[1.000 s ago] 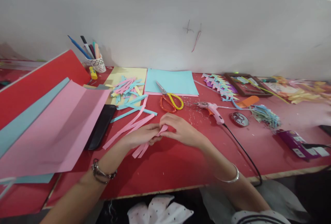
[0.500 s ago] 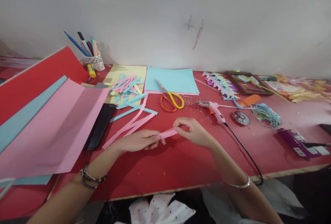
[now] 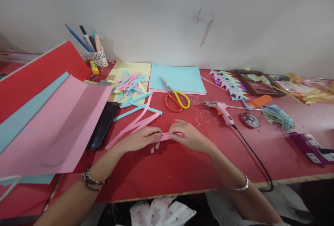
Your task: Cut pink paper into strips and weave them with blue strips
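Between my two hands runs a short pink paper strip (image 3: 165, 137), held just above the red tabletop. My left hand (image 3: 142, 139) pinches its left end between thumb and fingers. My right hand (image 3: 186, 135) grips the strip further right, and a bit of pink shows past the thumb. Longer pink strips (image 3: 135, 125) lie beside my left hand. Beyond the hands rest scissors (image 3: 177, 100) with one orange-red and one yellow handle, their blades over a light blue sheet (image 3: 180, 78).
Left stand large pink sheets (image 3: 60, 125), a black phone (image 3: 104, 125) and a pen cup (image 3: 99, 58). Cut strips (image 3: 132, 83) are heaped on yellow paper. At right lie a pink glue gun (image 3: 221, 109) with its cord, a round tin (image 3: 249, 120) and a purple power strip (image 3: 310, 147).
My right hand has slid left along the strip, closer to my left hand, and its fingers now cover more of the paper. The view has shifted slightly.
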### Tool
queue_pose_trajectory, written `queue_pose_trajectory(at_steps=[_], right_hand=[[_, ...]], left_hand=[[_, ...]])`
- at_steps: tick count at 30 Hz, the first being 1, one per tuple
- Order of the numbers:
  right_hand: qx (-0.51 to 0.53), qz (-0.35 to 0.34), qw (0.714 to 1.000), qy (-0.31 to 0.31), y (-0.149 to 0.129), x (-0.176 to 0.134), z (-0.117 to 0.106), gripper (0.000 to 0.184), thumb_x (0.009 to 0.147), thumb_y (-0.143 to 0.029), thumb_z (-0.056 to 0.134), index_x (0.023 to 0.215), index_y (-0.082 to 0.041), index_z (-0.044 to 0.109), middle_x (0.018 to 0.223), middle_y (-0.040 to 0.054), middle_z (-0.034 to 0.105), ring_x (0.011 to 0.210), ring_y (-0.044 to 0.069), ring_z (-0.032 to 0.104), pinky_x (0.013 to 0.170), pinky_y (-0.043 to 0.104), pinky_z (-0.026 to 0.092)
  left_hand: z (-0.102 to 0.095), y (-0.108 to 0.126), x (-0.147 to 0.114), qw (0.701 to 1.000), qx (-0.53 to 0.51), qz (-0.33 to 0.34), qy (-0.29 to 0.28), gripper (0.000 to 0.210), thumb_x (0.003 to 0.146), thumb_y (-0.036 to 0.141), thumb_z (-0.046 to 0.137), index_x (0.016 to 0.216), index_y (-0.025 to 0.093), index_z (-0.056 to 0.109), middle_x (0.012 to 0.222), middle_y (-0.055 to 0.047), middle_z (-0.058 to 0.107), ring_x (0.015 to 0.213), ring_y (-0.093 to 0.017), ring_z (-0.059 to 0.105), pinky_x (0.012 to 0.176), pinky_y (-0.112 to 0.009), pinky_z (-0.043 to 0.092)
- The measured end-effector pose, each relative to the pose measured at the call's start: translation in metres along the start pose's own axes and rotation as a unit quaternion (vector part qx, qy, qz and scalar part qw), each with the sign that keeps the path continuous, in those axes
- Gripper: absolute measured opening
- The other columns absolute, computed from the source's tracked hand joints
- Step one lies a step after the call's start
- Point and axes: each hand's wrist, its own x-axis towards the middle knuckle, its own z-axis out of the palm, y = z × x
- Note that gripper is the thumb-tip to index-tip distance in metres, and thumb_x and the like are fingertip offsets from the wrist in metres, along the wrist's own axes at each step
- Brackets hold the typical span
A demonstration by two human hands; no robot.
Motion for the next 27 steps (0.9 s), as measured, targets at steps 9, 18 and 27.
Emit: queue_pose_trajectory(at_steps=[9,18,27], right_hand=[[0.151,0.106,0.980,0.068,0.009,-0.003,0.001,0.022,0.078,-0.027,0.047,0.059,-0.016,0.052,0.060,-0.0021,0.051,0.056,0.008,0.043,0.055,0.020,0.032],[0.103,0.141,0.974,0.143,0.014,-0.003,0.004,0.025,0.072,-0.030,0.053,0.053,-0.017,0.044,0.051,-0.0045,0.043,0.050,0.007,0.038,0.049,0.020,0.027],[-0.019,0.037,0.996,0.084,0.010,-0.004,0.009,0.019,0.081,-0.033,0.053,0.069,-0.018,0.055,0.080,0.0012,0.059,0.076,0.012,0.054,0.092,0.038,0.026]], left_hand=[[-0.007,-0.003,0.001,0.999,0.013,0.021,0.022,0.041,0.085,0.049,0.030,0.069,0.017,0.051,0.068,-0.002,0.061,0.062,-0.013,0.059,0.066,-0.026,0.044],[-0.008,0.000,0.003,0.979,0.114,0.008,0.166,0.028,0.072,0.042,0.050,0.061,0.017,0.055,0.055,0.005,0.050,0.052,-0.010,0.045,0.052,-0.021,0.035],[-0.002,-0.006,0.005,0.977,0.134,0.058,0.154,0.022,0.075,0.036,0.050,0.068,0.018,0.059,0.068,0.001,0.060,0.065,-0.012,0.053,0.058,-0.021,0.039]])
